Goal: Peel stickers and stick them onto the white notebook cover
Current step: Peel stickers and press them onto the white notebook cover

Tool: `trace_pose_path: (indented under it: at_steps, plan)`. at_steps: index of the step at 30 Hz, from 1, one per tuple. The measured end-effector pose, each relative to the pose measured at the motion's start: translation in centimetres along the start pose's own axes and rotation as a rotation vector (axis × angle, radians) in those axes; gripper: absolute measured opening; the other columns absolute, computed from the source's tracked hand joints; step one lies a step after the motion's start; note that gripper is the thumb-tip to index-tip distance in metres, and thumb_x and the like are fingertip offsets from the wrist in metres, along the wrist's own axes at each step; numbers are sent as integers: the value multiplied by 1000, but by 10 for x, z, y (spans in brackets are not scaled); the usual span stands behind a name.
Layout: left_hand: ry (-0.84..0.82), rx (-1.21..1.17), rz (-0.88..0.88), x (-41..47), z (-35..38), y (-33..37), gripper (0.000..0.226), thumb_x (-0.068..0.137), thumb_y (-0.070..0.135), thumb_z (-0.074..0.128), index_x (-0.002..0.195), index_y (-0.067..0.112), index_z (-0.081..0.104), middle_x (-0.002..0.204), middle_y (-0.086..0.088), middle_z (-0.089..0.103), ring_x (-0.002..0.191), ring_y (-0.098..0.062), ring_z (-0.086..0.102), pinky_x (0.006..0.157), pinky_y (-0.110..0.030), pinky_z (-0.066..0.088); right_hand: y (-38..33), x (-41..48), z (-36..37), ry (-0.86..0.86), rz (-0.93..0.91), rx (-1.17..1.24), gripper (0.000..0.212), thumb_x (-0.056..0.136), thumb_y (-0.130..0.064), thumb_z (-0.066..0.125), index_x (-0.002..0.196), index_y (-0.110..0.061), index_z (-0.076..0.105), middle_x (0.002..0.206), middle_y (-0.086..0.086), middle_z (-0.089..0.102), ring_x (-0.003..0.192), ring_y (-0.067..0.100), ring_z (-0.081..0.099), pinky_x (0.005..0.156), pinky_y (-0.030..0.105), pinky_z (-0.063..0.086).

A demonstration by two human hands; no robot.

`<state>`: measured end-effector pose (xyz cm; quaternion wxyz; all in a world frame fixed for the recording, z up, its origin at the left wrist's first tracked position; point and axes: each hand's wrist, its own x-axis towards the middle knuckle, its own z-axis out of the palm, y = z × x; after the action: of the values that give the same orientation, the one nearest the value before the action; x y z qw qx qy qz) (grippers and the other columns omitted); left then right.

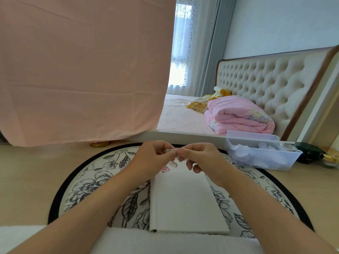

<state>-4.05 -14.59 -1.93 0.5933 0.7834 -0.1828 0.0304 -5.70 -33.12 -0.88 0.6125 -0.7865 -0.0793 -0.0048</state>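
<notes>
A closed white notebook (185, 200) lies on a round floral mat (91, 182), spine to the left. Two small pink stickers (166, 169) sit near its far left corner. Above that far edge my left hand (154, 158) and my right hand (200, 160) meet, fingertips together. Both pinch a small white-edged sticker (169, 150), which the fingers mostly hide.
A clear plastic basket (260, 154) of small pale items stands at the right, with dark jars (310, 153) beside it. A gold lid (100, 144) lies at the back under a pink cloth (82, 70). A white towel (128, 241) covers the near edge.
</notes>
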Motion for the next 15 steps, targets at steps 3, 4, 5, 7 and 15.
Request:
trace_pose_path:
  at_steps: [3,4,5,7,15]
  plan:
    - [4,-18,-3,0,1,0,9,91,23,72,85,18,75,83,-15,72,59,-5,56,51,-13,45,2,2,4,58,-57,-62,16,92,-22,71,89,-9,79,79,5,74,56,13,54,48,22,38]
    - [7,-21,-3,0,1,-1,9,91,23,71,85,17,75,82,-12,73,59,-5,57,51,-13,45,2,3,5,74,-75,-74,16,93,-20,70,89,-7,78,77,5,73,54,13,54,47,20,38]
    - [10,-20,-3,-1,1,-1,9,92,22,70,86,16,75,81,-10,74,59,-5,58,51,-13,45,2,3,7,88,-88,-81,16,94,-18,68,88,-6,77,75,4,72,52,13,53,46,18,38]
    - [14,-11,-8,-1,2,-2,9,93,21,69,87,17,75,80,-4,74,59,-7,60,51,-14,45,3,4,11,110,-100,-111,17,96,-15,66,87,-6,76,72,2,71,50,14,53,45,15,37]
    - [19,-47,-51,-1,-1,-4,11,93,16,66,87,13,74,74,0,72,54,-5,57,50,-14,44,0,3,5,-12,10,-7,21,98,-24,64,98,-7,77,85,2,73,57,14,56,49,24,39]
